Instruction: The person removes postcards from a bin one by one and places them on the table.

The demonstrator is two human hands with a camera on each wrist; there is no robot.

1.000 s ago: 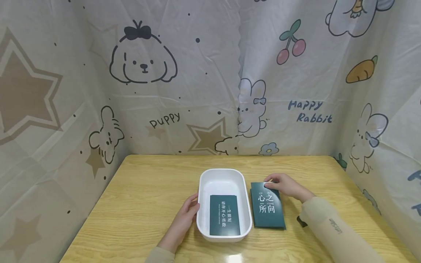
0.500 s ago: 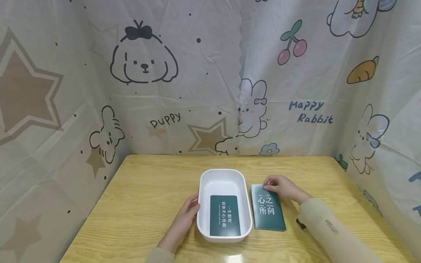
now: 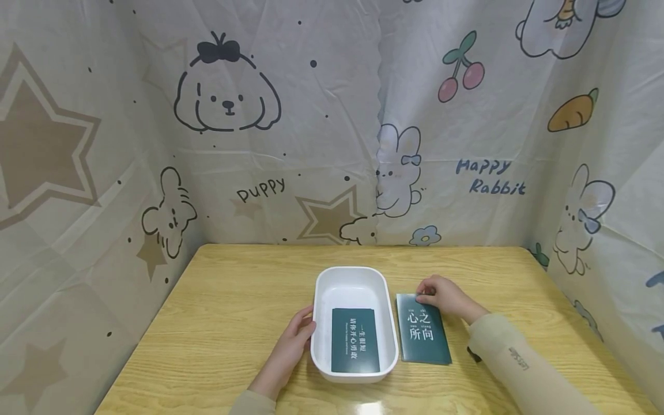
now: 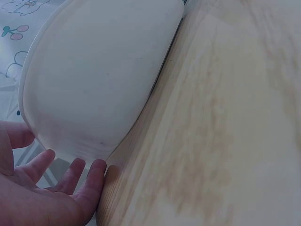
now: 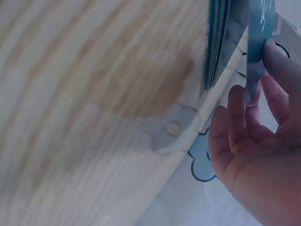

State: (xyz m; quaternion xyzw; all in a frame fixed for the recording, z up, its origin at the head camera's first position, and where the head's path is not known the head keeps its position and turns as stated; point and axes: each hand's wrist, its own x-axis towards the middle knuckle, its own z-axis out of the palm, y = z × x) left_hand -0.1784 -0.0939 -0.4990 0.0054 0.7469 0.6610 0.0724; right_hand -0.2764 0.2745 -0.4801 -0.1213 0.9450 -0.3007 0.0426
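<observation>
A white rectangular plastic basin [image 3: 350, 291] sits on the table with a dark green printed card [image 3: 355, 340] lying inside. My left hand [image 3: 294, 340] rests its fingertips against the basin's left wall; in the left wrist view, the fingers [image 4: 70, 176] are spread along the wall. Right of the basin lies a stack of similar green cards [image 5: 217, 44]. My right hand [image 3: 443, 295] pinches the far edge of the top card [image 3: 424, 331] between thumb and fingers. In the right wrist view, that card's edge stands raised off the stack beneath.
The wooden table [image 3: 249, 300] runs back to a cartoon-printed curtain [image 3: 290, 144], which also hangs along both sides. A small black object [image 3: 474, 354] shows beside the right sleeve [image 3: 510, 351].
The top card's far edge has come down a little, and the card now lines up more closely with the stack. My right hand shifted slightly with it; the left hand stayed put.
</observation>
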